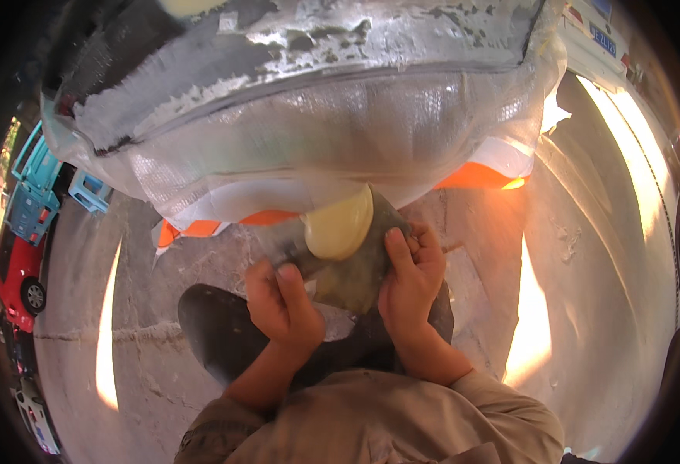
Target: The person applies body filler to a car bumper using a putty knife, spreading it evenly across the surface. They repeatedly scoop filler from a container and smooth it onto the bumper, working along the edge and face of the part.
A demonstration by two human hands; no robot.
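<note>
My right hand (412, 269) grips the right edge of a thin, dark mixing board (382, 223). A thick mound of pale yellow putty (343, 226) lies on the board, with a thinner yellowish smear below it. My left hand (285, 304) is closed around a flat spreader (285, 246), blurred by motion, at the left of the putty. Both hands are close together above my dark-clad knees. In front of them stands a vehicle body panel (328, 46) with patchy grey and white sanded areas. Translucent masking film (317, 127) hangs below it.
White and orange sheeting (485, 168) hangs under the film. At left are a light blue plastic stool (89, 191), a turquoise vehicle (35, 191) and a red car (24, 278). A white car (592, 46) stands at upper right. Sunlit patches cross the concrete floor (143, 371).
</note>
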